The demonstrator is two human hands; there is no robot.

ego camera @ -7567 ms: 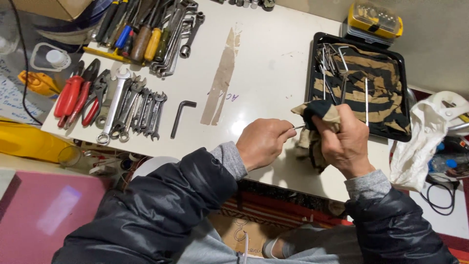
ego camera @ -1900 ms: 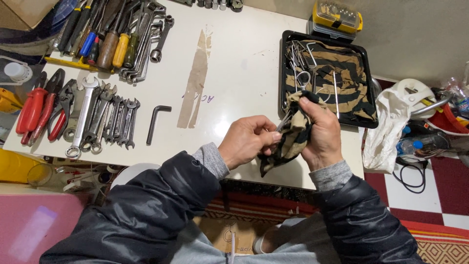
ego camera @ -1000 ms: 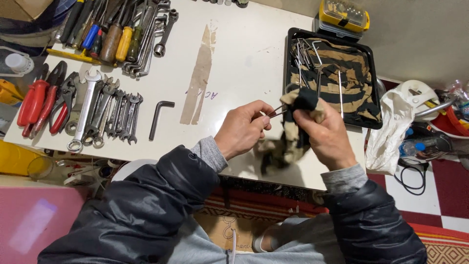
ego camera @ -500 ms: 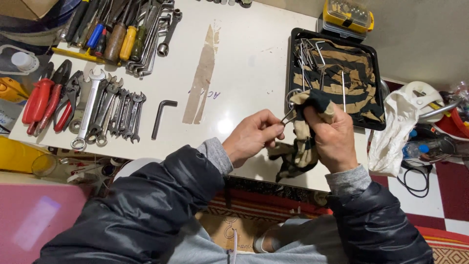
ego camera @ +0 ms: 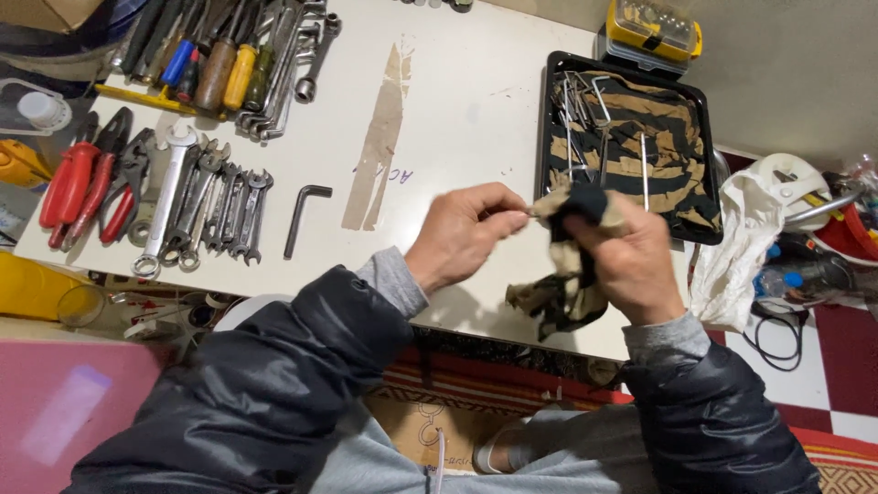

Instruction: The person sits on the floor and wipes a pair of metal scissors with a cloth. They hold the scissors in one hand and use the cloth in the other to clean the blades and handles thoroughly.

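My left hand (ego camera: 462,236) pinches the end of a thin metal hex key that runs into the cloth and is almost wholly hidden. My right hand (ego camera: 625,261) is closed around a striped black-and-tan rag (ego camera: 560,291), wrapped over the key; the rag's loose end hangs over the table's front edge. Both hands hover above the white table (ego camera: 466,119), just in front of the black tray (ego camera: 549,101).
The black tray holds a striped cloth (ego camera: 658,137) and several thin hex keys (ego camera: 576,110). A large black hex key (ego camera: 300,216) lies alone mid-table. Wrenches (ego camera: 206,209), red pliers (ego camera: 78,187) and screwdrivers (ego camera: 210,64) fill the left. A yellow case (ego camera: 657,27) and a white bag (ego camera: 736,247) sit at right.
My hands have closed together, so the key's exposed shaft has slid into the rag. The rag's hanging end has swung a little.
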